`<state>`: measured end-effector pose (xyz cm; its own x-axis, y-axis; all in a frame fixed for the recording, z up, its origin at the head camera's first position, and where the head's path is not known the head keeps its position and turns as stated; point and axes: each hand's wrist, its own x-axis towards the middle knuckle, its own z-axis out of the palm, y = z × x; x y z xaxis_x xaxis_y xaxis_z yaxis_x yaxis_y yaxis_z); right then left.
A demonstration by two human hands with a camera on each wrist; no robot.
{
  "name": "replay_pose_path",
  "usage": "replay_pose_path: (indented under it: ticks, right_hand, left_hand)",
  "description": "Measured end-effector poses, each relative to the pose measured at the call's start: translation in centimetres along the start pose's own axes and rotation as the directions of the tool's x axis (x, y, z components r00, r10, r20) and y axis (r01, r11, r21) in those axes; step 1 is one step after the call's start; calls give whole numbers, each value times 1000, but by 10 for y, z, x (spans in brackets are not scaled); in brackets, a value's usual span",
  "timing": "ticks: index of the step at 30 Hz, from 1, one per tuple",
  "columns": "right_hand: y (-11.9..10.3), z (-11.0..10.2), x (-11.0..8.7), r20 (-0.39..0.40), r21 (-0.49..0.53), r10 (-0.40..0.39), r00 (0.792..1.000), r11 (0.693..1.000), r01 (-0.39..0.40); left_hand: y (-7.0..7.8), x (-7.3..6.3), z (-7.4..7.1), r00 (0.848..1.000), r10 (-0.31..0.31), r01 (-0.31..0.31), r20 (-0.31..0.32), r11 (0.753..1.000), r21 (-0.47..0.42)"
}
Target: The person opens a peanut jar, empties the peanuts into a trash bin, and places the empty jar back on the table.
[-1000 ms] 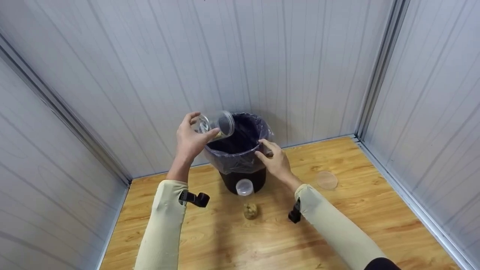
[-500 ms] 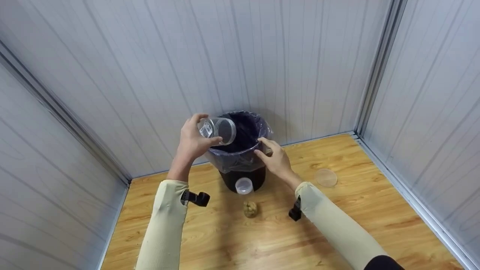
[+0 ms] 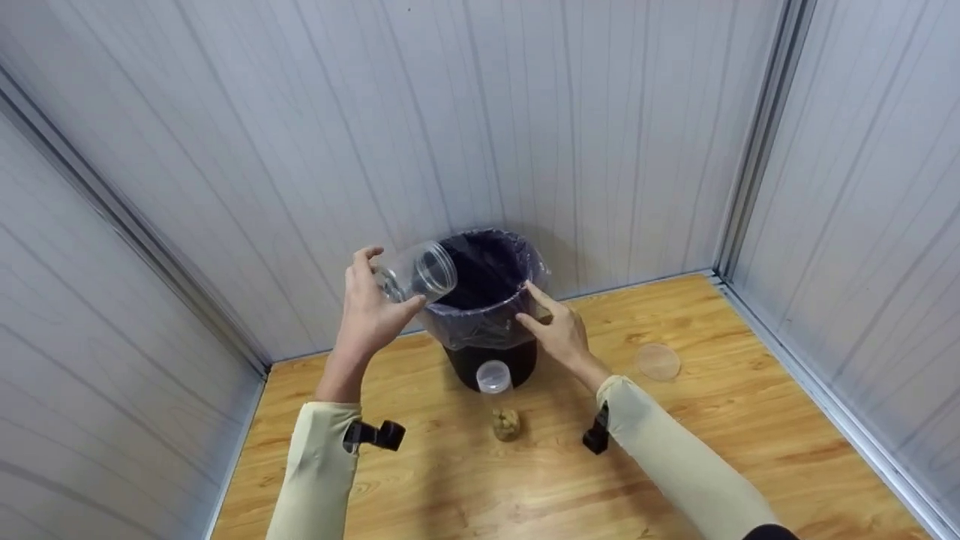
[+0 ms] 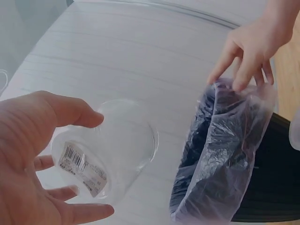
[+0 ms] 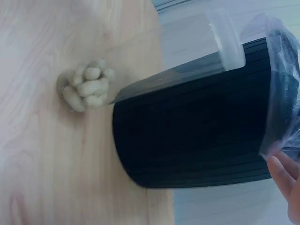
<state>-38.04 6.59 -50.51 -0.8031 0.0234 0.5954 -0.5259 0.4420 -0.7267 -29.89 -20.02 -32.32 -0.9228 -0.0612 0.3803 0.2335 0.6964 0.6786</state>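
Note:
My left hand point(image 3: 369, 311) grips a clear plastic jar point(image 3: 427, 274) around its base, thumb on one side and fingers on the other. The jar lies tilted on its side, its open mouth facing the bin's opening; only a barcode label on its base shows in the left wrist view, no contents. Just right of it stands a black trash bin point(image 5: 187, 126) lined with a translucent purple trash bag point(image 4: 220, 159). At the bin's near right rim, my right hand point(image 3: 559, 330) pinches the bag's folded edge. In front stands a second clear jar with a lid point(image 3: 493, 376) and peanuts point(image 5: 91, 84) at its bottom.
A round clear disc point(image 3: 658, 361) lies on the wood floor point(image 3: 675, 450) to the right. Pale panel walls point(image 3: 480, 112) close in behind the bin and on both sides.
My left hand has drawn the jar slightly left and down, and its mouth has turned. My right hand stays at the bin's rim. The peanut jar has not moved.

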Motion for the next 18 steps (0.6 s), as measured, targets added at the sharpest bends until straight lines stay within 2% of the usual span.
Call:
replay_pose_path:
  ticks: [5, 8, 10, 13, 17, 18]
  right_hand:
    - [15, -6, -14, -104, 104, -62, 993, 992, 73]
    - [23, -11, -21, -131, 157, -58, 990, 985, 78]
    - [28, -17, -26, -127, 170, -30, 991, 984, 51]
    - [19, -29, -34, -94, 187, 14, 995, 982, 4]
    - [8, -44, -45, -20, 213, 64, 998, 975, -58]
    - [11, -47, -48, 0, 218, 71, 997, 974, -69]
  left_hand:
    - [-9, -9, -4, 998, -59, 59, -4, 998, -10]
    - [-17, -12, -6, 996, -82, 81, -34, 997, -18]
    - [-22, -13, -7, 995, -72, 72, -62, 997, -7]
    - [-30, -15, -7, 995, -52, 51, -83, 999, -18]
    - [-40, -19, -3, 996, -59, 53, -60, 994, -98]
    - [-42, -21, -2, 997, -65, 59, -46, 992, -114]
